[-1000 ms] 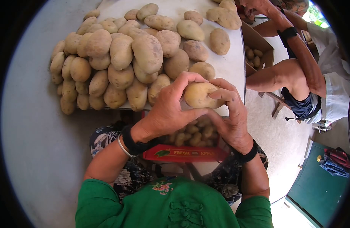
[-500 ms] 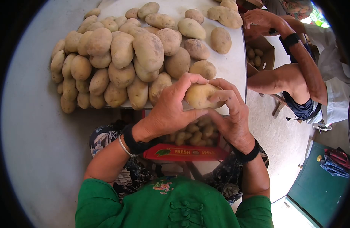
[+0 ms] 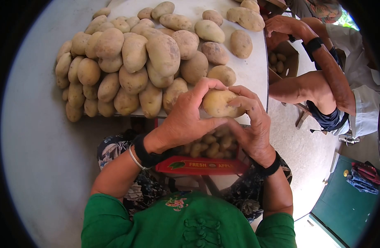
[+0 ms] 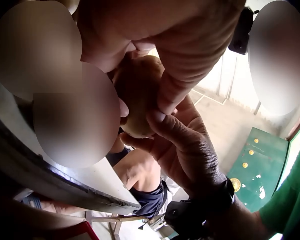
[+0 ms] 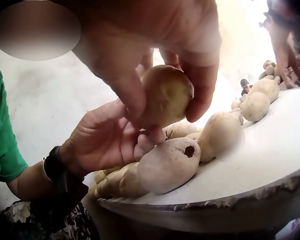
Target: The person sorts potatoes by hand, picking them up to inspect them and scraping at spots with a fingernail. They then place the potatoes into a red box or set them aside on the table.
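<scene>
The head camera looked forward and down from above, its wide, rounded view covering left hand, right hand and tabletop. The left wrist camera, very close, faced the right hand and a green panel that the head view shared. The right wrist camera, also close, faced the left hand across the tabletop. All three showed the held potato.

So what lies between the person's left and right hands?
One potato, held between the left hand and the right hand. It shows in the head view and both wrist views.
</scene>
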### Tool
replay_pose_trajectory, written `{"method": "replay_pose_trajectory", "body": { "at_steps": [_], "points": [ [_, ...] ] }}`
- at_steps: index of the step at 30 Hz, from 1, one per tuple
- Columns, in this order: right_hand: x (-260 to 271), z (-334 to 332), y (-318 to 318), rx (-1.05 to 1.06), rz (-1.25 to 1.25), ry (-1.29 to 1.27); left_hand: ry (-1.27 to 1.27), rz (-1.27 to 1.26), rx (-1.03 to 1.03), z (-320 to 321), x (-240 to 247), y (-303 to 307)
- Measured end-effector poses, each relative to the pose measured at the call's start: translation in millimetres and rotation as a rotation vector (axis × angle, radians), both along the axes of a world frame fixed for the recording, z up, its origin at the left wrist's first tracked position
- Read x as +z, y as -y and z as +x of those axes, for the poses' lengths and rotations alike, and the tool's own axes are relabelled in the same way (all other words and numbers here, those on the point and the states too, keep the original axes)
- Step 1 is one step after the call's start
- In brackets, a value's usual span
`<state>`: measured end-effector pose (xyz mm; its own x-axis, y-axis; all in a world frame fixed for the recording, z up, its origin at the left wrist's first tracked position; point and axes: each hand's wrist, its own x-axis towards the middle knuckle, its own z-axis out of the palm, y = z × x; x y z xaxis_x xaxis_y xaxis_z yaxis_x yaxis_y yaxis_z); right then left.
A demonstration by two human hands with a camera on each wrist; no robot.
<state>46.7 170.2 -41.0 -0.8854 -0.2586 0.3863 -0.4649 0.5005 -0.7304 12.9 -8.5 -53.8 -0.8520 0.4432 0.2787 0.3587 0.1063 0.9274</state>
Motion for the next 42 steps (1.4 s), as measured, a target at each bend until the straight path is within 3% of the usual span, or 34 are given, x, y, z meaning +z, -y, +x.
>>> {"method": "replay_pose_trajectory", "body": {
  "at_steps": [20, 22, 23, 26, 28, 42],
  "points": [
    [1, -1, 2, -0.019, -0.033, -0.013, 0.015, -0.014, 0.002, -2, 5, 3],
    [3, -1, 1, -0.012, -0.038, 0.000, 0.253, -0.020, -0.100, -1, 10, 5],
    [4, -1, 1, -0.016, -0.037, 0.002, 0.255, -0.020, -0.104, -1, 11, 5],
    [7, 0, 0, -0.017, -0.048, 0.033, 0.245, -0.046, -0.095, -1, 9, 3],
    [7, 0, -1, -0.004, -0.040, 0.033, 0.082, 0.012, -0.016, -2, 0, 0],
    [6, 1, -2, 0.014, -0.054, 0.065, 0.078, 0.020, -0.035, -2, -1, 1]
  ]
}}
